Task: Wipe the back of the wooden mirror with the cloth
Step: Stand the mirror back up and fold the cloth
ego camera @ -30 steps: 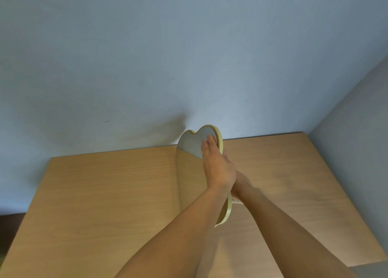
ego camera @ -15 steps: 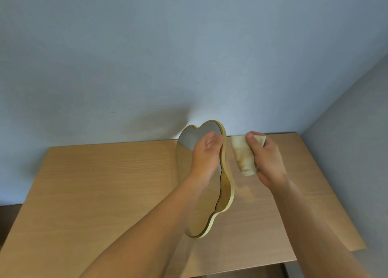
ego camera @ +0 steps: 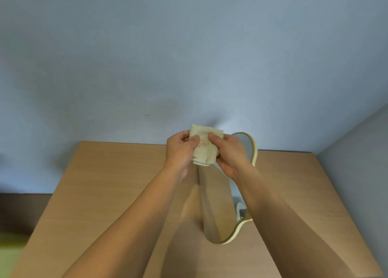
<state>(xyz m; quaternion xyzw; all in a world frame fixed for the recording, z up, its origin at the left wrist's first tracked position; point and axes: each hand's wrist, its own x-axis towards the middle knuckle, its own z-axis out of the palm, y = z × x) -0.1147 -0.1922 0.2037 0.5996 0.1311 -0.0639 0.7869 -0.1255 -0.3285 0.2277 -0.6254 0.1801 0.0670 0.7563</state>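
Cloth pinched between left hand and right hand.

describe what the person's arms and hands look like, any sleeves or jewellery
Both forearms are bare as far as the frame shows: no sleeves, watch or bracelet. The left hand and right hand wear no gloves, and no rings show on the visible fingers. Nails look short and unpainted.

The cloth looks soft, matt and creased; the mirror glossy, pale-wood-rimmed; the table smooth matt woodgrain.
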